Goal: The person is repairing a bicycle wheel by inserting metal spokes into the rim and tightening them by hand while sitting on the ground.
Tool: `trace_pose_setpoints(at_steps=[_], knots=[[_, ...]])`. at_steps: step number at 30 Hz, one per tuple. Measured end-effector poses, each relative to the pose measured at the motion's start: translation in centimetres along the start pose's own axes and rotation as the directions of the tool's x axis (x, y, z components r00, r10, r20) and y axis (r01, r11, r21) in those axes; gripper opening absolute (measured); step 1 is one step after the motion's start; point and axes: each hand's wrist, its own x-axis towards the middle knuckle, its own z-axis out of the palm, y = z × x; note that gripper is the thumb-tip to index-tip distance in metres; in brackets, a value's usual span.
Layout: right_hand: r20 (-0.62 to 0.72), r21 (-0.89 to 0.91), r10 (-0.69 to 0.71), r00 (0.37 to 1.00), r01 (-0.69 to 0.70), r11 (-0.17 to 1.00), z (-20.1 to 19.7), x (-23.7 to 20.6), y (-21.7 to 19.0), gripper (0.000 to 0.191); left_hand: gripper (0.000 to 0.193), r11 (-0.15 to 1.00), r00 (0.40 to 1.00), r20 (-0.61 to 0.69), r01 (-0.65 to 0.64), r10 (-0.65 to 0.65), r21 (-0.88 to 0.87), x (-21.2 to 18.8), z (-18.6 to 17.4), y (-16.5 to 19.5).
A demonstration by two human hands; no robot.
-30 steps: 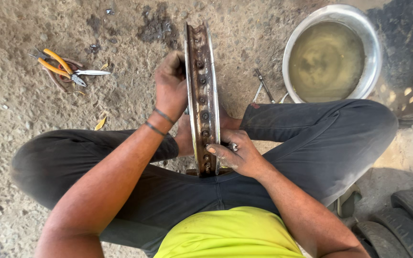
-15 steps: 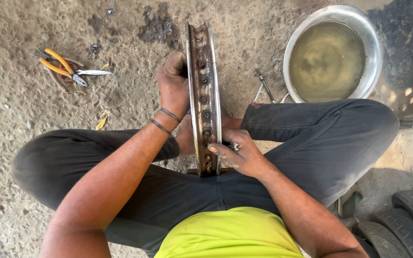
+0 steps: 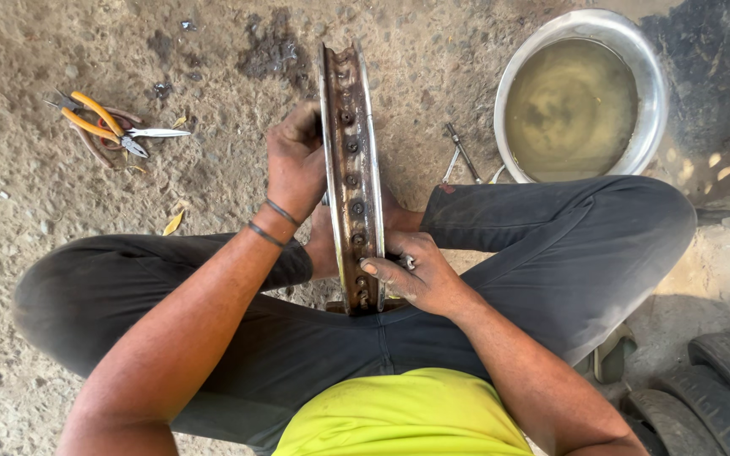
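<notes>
A rusty metal wheel rim (image 3: pixel 350 160) stands upright on edge between my crossed legs, seen edge-on with its row of spoke holes. My left hand (image 3: pixel 295 160) grips the rim's left flange near the top. My right hand (image 3: pixel 411 274) rests against the rim's lower right side, thumb pressed on the inner channel, with a small metal piece showing between its fingers.
Orange-handled pliers (image 3: pixel 99 122) lie on the dirt ground at the upper left. A steel basin (image 3: pixel 654 93) of murky water sits at the upper right, a small metal tool (image 3: pixel 462 152) beside it. Black tyres (image 3: pixel 711 397) lie at the lower right.
</notes>
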Motion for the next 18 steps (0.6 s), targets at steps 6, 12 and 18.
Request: trace_pose_setpoints(at_steps=[6, 12, 18], knots=[[0.028, 0.02, 0.191, 0.981, -0.191, 0.981, 0.0, 0.1, 0.0, 0.028, 0.013, 0.992, 0.996, -0.086, -0.024, 0.035, 0.127, 0.2, 0.7, 0.2], [-0.012, -0.065, 0.059, 0.998, -0.06, 0.996, -0.1, 0.2, -0.3, 0.028, 0.016, 0.833, 0.99, 0.139, -0.067, -0.012, 0.549, 1.9, -2.3, 3.7], [-0.002, -0.055, 0.013, 1.0, -0.013, 0.998, -0.2, 0.3, -0.5, 0.029, 0.018, 0.758, 0.944, 0.223, -0.327, 0.242, 0.564, 1.2, -1.7, 7.6]])
